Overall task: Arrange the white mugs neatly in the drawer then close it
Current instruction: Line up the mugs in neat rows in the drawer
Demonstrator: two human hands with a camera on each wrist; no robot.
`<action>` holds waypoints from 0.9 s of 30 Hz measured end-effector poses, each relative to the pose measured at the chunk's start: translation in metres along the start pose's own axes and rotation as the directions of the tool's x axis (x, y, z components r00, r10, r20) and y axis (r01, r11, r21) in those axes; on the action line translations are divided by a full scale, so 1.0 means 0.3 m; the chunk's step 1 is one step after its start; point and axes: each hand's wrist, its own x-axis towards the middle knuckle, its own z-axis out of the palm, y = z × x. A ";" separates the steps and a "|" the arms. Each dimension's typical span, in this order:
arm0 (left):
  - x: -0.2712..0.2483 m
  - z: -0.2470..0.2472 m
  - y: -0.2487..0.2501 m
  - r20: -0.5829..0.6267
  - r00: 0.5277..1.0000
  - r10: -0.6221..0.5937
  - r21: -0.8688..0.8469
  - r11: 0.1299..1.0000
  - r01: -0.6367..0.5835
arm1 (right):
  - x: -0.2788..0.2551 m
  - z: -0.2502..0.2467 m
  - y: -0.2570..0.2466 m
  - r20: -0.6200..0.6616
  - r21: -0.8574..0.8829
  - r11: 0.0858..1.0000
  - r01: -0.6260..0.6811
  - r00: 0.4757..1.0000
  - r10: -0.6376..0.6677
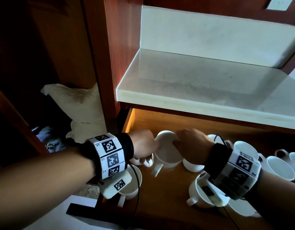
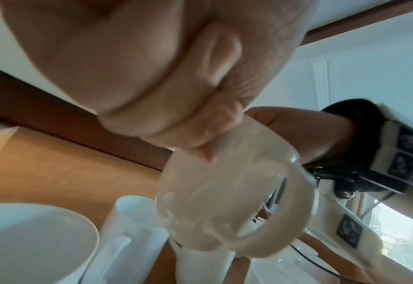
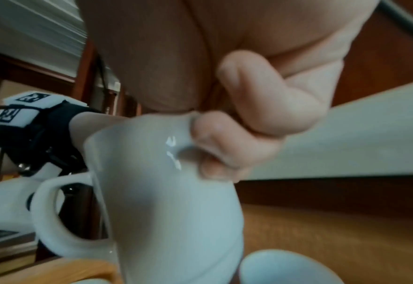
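Observation:
A white mug (image 1: 166, 153) hangs tilted above the middle of the open wooden drawer (image 1: 168, 196), its handle pointing down towards me. My left hand (image 1: 143, 145) grips its left side and my right hand (image 1: 191, 141) grips its right side. In the left wrist view, curled fingers (image 2: 200, 142) pinch the edge of the mug (image 2: 212, 192), with its handle loop nearest the camera. The right wrist view has my fingers (image 3: 215, 153) curled over the upper edge of the mug (image 3: 164, 211). Several other white mugs lie in the drawer, one (image 1: 131, 183) under my left wrist and one (image 1: 201, 193) under my right.
More mugs (image 1: 281, 168) crowd the drawer's right side, some upright, some tipped. A pale stone countertop (image 1: 193, 83) overhangs the drawer's back. Bare drawer floor shows at the back and front centre. A pillow (image 1: 77, 100) lies in the dark cupboard at left.

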 end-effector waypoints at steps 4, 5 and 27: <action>-0.007 -0.026 -0.014 0.005 0.999 0.053 0.236 0.970 -0.052 | 0.025 0.100 0.004 0.164 -0.098 0.995 0.019 0.986 -0.003; -0.005 -0.037 -0.025 -0.042 0.996 0.080 0.305 0.950 -0.064 | 0.033 0.132 -0.003 0.212 -0.119 0.992 0.044 0.977 -0.018; -0.009 0.024 -0.208 0.037 0.996 0.078 0.417 0.905 -0.086 | 0.104 0.300 -0.130 0.405 -0.077 0.975 0.210 0.900 -0.162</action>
